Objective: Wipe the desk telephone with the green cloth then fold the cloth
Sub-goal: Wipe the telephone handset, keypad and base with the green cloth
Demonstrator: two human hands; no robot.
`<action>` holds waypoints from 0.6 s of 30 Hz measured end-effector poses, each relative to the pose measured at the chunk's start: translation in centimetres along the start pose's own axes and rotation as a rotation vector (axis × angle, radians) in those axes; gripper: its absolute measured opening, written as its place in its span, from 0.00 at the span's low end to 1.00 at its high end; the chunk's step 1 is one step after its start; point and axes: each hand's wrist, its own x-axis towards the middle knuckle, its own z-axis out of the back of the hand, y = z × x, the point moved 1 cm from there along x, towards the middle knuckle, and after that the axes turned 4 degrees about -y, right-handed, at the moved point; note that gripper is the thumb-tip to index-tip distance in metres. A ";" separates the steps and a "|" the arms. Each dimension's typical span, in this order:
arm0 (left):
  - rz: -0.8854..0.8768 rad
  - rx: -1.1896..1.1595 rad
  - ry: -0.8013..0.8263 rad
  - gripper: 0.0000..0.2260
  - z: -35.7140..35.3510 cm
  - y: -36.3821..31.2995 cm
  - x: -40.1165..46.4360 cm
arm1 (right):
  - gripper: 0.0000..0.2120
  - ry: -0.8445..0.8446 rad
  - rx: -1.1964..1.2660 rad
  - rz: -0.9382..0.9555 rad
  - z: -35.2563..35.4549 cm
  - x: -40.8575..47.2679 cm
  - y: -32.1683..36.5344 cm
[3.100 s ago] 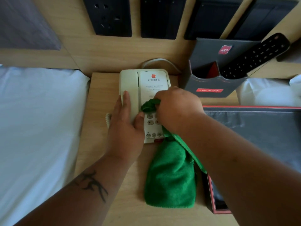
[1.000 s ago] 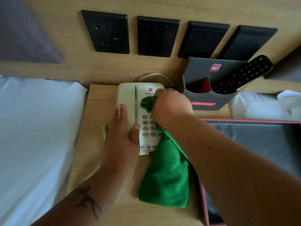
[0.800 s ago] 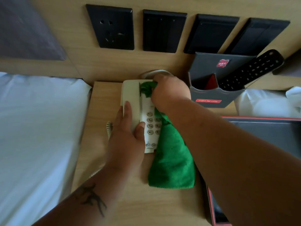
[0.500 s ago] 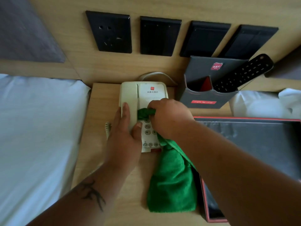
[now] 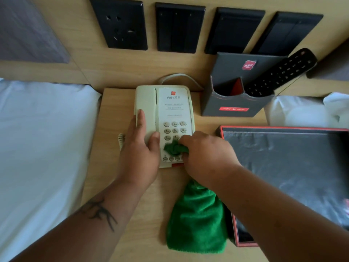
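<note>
Four black wall plates (image 5: 179, 28) line the wooden wall above the counter (image 5: 113, 118). A grey holder (image 5: 232, 103) stands at the back right with a black remote (image 5: 281, 72) leaning in it. A red-rimmed tray (image 5: 283, 128) lies right; a white bed (image 5: 41, 148) lies left.

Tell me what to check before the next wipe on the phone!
1. Left hand steadies the telephone, lying on the handset: ok.
2. Right hand has a firm grip on the green cloth: ok.
3. Bunched cloth end touches the keypad's lower rows: ok.
4. Loose cloth tail lies on the wooden table, beside the red-edged tray, not caught on it: cannot tell, the forearm hides that part.
5. Upper face of the telephone is uncovered for the next stroke: ok.
6. Handset sits in its cradle: ok.
</note>
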 end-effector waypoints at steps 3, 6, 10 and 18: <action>0.020 -0.025 0.017 0.27 0.1 0.2 0.1 | 0.13 -0.021 -0.003 -0.079 -0.1 -0.6 -0.5; 0.025 -0.066 0.013 0.26 0.0 0.4 0.2 | 0.15 -0.019 0.058 -0.050 -0.2 -0.2 0.9; 0.027 -0.109 -0.008 0.26 -0.3 0.6 0.3 | 0.14 -0.069 0.093 0.054 -0.6 1.2 3.5; -0.023 -0.052 -0.033 0.27 -0.3 0.7 0.1 | 0.10 -0.022 0.047 0.159 -0.6 0.7 3.0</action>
